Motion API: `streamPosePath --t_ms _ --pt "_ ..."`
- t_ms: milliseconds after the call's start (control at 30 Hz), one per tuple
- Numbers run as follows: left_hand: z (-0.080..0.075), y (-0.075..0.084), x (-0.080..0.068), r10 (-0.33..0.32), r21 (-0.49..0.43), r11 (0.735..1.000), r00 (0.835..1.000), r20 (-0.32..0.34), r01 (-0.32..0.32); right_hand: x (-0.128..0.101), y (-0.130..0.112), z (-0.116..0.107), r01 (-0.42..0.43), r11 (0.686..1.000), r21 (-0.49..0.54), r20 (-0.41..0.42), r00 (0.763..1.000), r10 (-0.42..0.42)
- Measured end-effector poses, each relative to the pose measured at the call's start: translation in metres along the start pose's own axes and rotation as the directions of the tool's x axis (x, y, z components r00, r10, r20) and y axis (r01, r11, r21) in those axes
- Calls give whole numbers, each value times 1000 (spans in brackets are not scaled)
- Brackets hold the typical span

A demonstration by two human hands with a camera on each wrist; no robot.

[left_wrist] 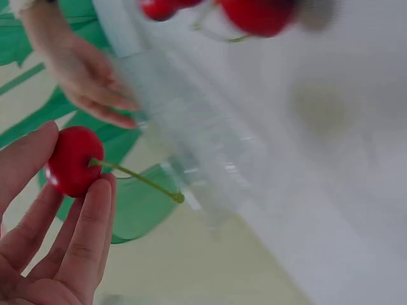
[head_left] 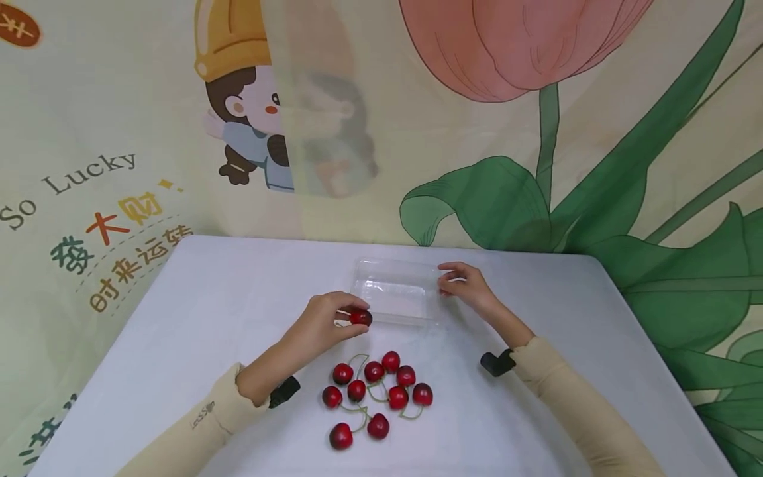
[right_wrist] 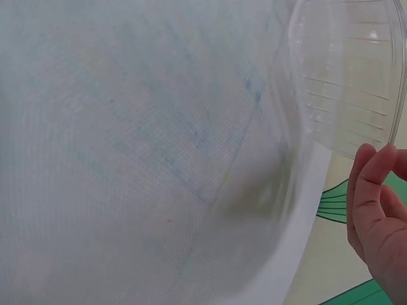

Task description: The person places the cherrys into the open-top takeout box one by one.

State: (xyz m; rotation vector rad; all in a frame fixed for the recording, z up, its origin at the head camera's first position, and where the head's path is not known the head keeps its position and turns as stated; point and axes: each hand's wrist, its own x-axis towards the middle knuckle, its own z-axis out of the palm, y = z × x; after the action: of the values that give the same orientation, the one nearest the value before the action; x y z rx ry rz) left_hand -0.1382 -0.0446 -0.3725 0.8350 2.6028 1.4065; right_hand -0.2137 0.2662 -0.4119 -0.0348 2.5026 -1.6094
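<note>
My left hand point(head_left: 346, 317) pinches a red cherry point(head_left: 361, 317) between thumb and fingers, just off the near left corner of a clear plastic tray point(head_left: 393, 311). In the left wrist view the cherry point(left_wrist: 72, 160) shows its green stem sticking out past my fingers point(left_wrist: 86, 222). At the tray's right rim my right hand point(head_left: 446, 278) holds the edge with thumb and fingertips. The right wrist view has the tray point(right_wrist: 350, 82) up close, with my fingers point(right_wrist: 375, 216) beside its rim. Nothing lies in the tray.
Several loose red cherries point(head_left: 375, 392) with green stems lie on the white table point(head_left: 197, 311) between my forearms. A printed cloth backdrop point(head_left: 536, 165) hangs right behind the table's far edge.
</note>
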Motion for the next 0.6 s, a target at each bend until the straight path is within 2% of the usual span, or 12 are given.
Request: streamPosePath --t_ms 100,200,333,600 --pt "-1 18 11 61 10 998 997 -39 -60 -1 0 1 17 1000 4 5 1000 -17" --pt "2 28 27 74 21 997 995 -66 -73 -1 0 1 37 999 1 8 999 -37" --pt "12 29 53 39 75 997 997 -64 -34 0 0 2 19 1000 -25 4 1000 -19" --pt "43 20 97 -46 207 977 999 1 45 0 -1 5 -36 996 -81 -22 999 34"
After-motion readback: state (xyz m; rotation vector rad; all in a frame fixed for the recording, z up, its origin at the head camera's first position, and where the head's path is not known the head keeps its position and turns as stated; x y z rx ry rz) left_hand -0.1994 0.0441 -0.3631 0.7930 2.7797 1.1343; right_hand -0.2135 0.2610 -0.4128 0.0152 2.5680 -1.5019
